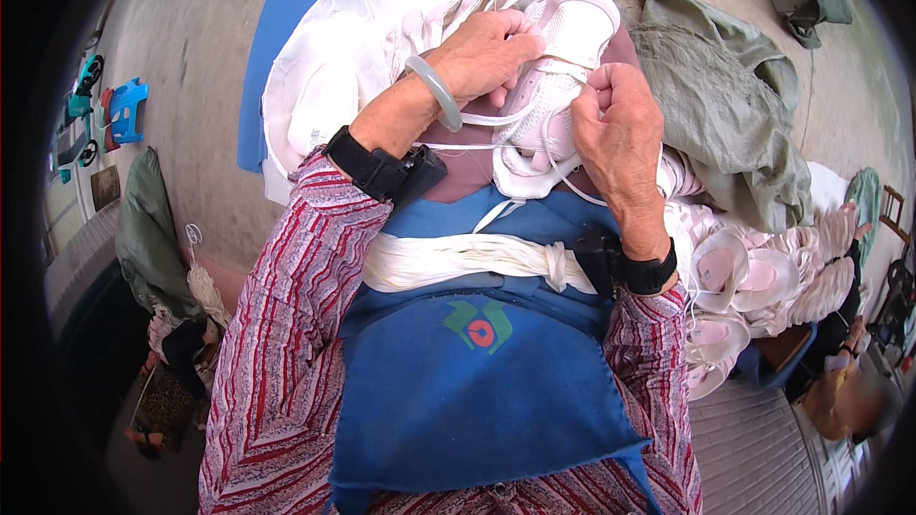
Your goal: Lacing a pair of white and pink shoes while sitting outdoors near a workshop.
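Note:
A pale pink and white sneaker [580, 24] lies across my lap, its toe pointing away from me. White shoelace [496, 120] runs over its upper and hangs in loose loops near the heel. My left hand [485, 55] is closed at the left side of the shoe, thumb and fingers pinched together at the lace. On the opposite side, my right hand [618, 129] also pinches the lace with bent fingers. A stretch of lace crosses the shoe between both hands. A thick bundle of white laces [448, 263] lies across my blue apron [477, 391].
White and pink shoe pieces [329, 86] sit at the left by a blue sheet [277, 38]. Grey-green cloth [725, 95] lies at the right, above several stacked pink shoes [754, 277]. Other people sit at both lower sides. A blue plastic item [127, 111] stands far left.

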`<act>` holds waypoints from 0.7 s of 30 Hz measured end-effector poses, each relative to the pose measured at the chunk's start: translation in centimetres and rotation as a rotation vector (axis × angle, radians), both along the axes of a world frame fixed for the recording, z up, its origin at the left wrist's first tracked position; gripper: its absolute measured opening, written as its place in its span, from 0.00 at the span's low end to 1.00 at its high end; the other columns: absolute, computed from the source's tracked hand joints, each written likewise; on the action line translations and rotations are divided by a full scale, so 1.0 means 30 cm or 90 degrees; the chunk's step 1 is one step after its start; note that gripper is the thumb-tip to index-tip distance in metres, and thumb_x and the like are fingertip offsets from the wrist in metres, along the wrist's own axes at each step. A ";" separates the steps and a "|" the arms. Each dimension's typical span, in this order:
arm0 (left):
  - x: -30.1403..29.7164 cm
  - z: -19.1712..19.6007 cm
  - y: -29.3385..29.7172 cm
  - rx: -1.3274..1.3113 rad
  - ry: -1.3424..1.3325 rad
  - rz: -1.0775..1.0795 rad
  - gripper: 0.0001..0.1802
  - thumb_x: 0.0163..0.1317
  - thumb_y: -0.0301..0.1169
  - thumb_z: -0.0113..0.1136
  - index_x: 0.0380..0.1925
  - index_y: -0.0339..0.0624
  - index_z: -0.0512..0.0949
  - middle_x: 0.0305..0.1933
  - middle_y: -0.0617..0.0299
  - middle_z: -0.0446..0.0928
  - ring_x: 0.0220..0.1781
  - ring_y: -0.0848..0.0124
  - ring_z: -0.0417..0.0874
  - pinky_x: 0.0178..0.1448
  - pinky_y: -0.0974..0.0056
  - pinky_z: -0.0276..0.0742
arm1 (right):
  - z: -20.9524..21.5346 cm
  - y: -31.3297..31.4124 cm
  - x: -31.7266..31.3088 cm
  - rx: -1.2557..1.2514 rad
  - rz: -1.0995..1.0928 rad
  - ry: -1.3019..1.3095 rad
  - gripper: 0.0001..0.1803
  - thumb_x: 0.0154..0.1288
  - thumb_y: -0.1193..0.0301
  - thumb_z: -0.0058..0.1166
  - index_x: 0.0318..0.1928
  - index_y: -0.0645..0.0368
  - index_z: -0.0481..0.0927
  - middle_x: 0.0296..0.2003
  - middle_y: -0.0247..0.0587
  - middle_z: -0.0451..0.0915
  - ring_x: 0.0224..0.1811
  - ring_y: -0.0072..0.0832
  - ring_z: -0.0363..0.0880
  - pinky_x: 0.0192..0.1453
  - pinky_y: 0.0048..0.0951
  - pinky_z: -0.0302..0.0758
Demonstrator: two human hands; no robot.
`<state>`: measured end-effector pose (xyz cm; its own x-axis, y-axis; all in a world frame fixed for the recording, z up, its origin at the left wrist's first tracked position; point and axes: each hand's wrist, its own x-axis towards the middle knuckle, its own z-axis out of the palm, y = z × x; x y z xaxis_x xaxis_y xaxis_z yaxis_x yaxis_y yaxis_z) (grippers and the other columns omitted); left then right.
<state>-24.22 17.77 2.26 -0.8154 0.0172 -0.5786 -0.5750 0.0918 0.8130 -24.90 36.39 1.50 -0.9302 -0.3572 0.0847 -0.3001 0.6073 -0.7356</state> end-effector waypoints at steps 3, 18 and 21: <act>0.001 0.003 -0.005 -0.001 0.003 0.003 0.12 0.68 0.37 0.54 0.36 0.39 0.76 0.17 0.69 0.69 0.12 0.82 0.65 0.15 0.75 0.62 | 0.006 -0.009 -0.003 0.021 0.014 0.038 0.08 0.55 0.76 0.56 0.37 0.59 0.75 0.32 0.45 0.74 0.30 0.43 0.77 0.34 0.40 0.75; 0.001 0.025 0.018 -0.050 0.006 -0.021 0.12 0.67 0.38 0.55 0.38 0.40 0.76 0.18 0.70 0.69 0.12 0.82 0.65 0.16 0.76 0.62 | 0.033 0.047 -0.002 -0.007 -0.062 0.076 0.04 0.51 0.82 0.52 0.27 0.62 0.72 0.25 0.44 0.71 0.23 0.38 0.71 0.31 0.37 0.71; 0.002 0.027 0.018 -0.063 0.005 -0.011 0.11 0.66 0.37 0.55 0.38 0.40 0.76 0.18 0.70 0.70 0.12 0.82 0.66 0.16 0.76 0.63 | 0.011 0.052 0.021 -0.037 -0.070 0.051 0.03 0.52 0.82 0.52 0.28 0.63 0.73 0.26 0.45 0.72 0.24 0.37 0.73 0.30 0.36 0.71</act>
